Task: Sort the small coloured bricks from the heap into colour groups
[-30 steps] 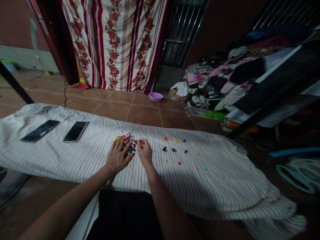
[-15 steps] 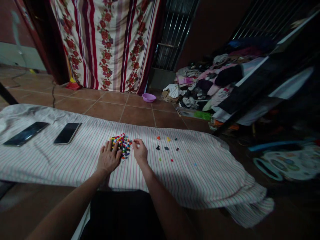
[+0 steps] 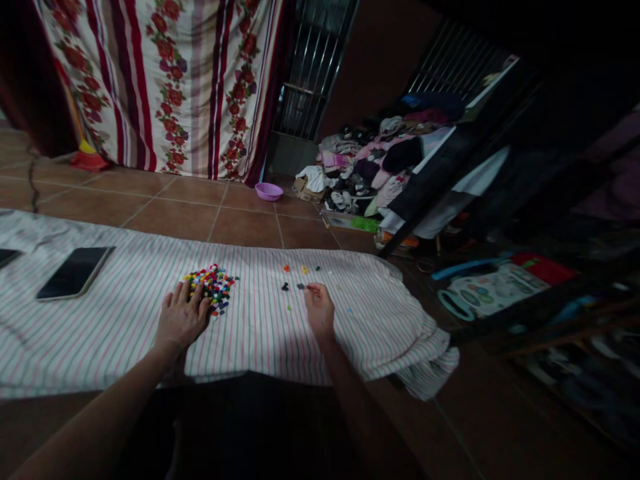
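Observation:
A heap of tiny multicoloured plastic pieces [image 3: 216,288] lies on the striped cloth [image 3: 240,340]. My left hand [image 3: 180,317] rests flat at the heap's left edge, fingers spread over some pieces. To the right, my right hand [image 3: 321,310] is closed in a pinch at the cloth, its fingertips beside small dark grey pieces [image 3: 301,287]; whatever it holds is too small to make out. Around it lie sorted bits by colour: orange [image 3: 286,268], yellow [image 3: 305,269], dark green [image 3: 317,269], black [image 3: 285,287], lime green [image 3: 289,307] and light blue [image 3: 350,309].
A phone [image 3: 75,273] lies on the cloth at left, with a second dark device [image 3: 7,257] at the frame's edge. Beyond are a purple basin [image 3: 269,192] on the tiled floor, a flowered curtain [image 3: 200,87] and a clothes heap [image 3: 375,157].
My right hand has moved right, from beside the heap to the sorted pieces. My left hand stays on the heap. The view has turned to the right.

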Demonstrator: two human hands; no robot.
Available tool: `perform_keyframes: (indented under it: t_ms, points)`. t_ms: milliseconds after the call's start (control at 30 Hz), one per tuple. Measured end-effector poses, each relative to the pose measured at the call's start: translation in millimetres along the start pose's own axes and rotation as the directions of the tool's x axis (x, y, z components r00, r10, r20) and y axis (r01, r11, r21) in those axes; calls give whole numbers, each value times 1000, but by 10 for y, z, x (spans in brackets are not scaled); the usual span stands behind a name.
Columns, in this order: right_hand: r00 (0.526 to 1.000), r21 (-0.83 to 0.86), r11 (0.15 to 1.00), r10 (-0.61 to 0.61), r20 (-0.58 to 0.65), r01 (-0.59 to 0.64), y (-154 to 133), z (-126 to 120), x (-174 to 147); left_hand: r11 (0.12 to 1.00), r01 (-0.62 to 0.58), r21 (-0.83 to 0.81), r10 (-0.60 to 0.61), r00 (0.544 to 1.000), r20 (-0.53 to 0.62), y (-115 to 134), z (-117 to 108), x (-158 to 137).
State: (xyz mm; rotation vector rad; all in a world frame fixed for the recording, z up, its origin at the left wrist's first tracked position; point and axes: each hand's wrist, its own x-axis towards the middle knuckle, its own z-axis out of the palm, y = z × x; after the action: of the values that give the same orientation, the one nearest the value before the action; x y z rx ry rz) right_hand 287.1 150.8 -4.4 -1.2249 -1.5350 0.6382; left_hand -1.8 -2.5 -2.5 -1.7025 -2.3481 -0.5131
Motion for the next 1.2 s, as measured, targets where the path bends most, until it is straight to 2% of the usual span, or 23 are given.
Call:
perform_keyframes:
  t_ms: [133, 233, 300, 467, 600, 767, 867, 967, 1033, 1200]
  points:
    - [996, -187, 982, 5, -92, -22, 247, -429, 271, 1000, -1, -17, 1, 1000, -25, -5, 12, -4]
    - [994, -343, 934, 77, -79, -100, 380, -565, 402, 1000, -8, -20, 7, 999, -41, -7, 19, -4]
    - [993, -417, 902, 95, -64, -113, 424, -572, 457, 1000, -13, -4, 12, 1000, -28, -5, 12, -3]
    - [998, -571, 820, 63, 27, -36, 410, -456, 546, 997, -50, 67, 46, 998, 49, 5, -20, -3]
    - [993, -642, 766, 84, 89, -7, 385, -378, 588, 998, -20, 61, 18, 999, 36, -8, 10, 2]
    - [993, -683, 731, 87, 83, -7, 405, -409, 577, 999, 35, 35, -35, 999, 11, -9, 55, 12]
    - [997, -695, 718, 22, 80, 40, 362, -421, 562, 998, 56, 43, -57, 998, 24, 11, 42, 23]
    - [988, -639, 755, -88, 124, 147, 215, -308, 543, 995, 78, 55, -80, 996, 31, 25, 28, 36]
    - [971, -553, 801, -150, 186, 230, 70, -141, 501, 995, 80, 61, -82, 996, 28, 26, 28, 41]
    - [876, -257, 885, -269, 401, 389, -295, 483, 246, 994, 104, 34, -104, 994, 16, 14, 61, 42]
